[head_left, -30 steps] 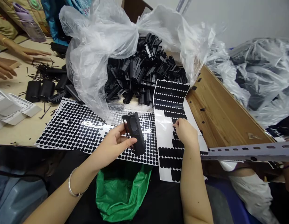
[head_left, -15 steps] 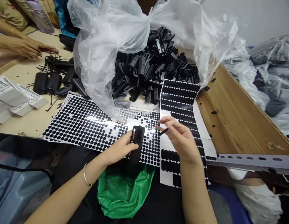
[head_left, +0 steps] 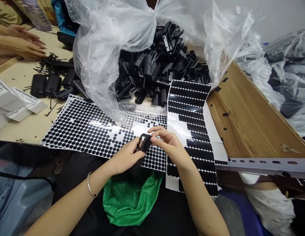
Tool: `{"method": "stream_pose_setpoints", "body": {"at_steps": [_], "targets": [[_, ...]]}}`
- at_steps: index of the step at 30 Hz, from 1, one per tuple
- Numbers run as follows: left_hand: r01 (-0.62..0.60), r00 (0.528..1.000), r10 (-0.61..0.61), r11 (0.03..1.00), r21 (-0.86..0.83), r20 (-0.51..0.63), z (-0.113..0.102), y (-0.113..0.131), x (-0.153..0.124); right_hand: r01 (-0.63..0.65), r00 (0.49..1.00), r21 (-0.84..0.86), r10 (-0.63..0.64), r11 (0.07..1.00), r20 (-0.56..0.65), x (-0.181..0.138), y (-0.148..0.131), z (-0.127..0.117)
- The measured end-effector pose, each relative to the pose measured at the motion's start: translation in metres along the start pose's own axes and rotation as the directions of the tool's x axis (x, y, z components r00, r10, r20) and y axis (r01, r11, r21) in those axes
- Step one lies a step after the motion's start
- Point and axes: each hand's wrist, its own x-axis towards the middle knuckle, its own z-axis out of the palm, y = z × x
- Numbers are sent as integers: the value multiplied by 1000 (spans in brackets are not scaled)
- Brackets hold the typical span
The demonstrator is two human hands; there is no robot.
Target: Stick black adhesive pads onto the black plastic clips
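Note:
My left hand [head_left: 126,156] is closed around a black plastic casing [head_left: 145,141] with an opening through its frame, held tilted above the dotted sheets. Pinched at the casing's right edge, the fingers of my right hand [head_left: 165,141] hold a black sticker, now mostly hidden against the casing. Beneath both hands lie white sheets of round black stickers [head_left: 93,131], some dots gone. To the right, a sheet of elongated black stickers [head_left: 200,160] lies partly under my right forearm and bends upward at its far end.
A heap of black casings [head_left: 152,68] fills an open clear plastic bag [head_left: 100,49]. In my lap sits a green bag [head_left: 132,209]. White boxes [head_left: 16,101] and black parts [head_left: 52,85] lie left, near another person's hands [head_left: 21,42]. A wooden board [head_left: 255,121] borders the right.
My right hand has moved left from over the long-sticker sheet to the casing, carrying the black sticker. The casing has turned in my left hand. The other person's hands have drawn back left.

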Motion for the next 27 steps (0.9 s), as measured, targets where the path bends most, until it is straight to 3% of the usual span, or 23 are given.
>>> {"method": "stream_pose_setpoints", "body": {"at_steps": [19,27], "targets": [[-18,1000,18,999,-37,23,0,-2,-2,35,999,-65,-37,997,-29,-1,4,2],[-27,999,28,998,-58,18,-1,0,0,-14,1000,38,15,999,-25,-2,2,2]]}}
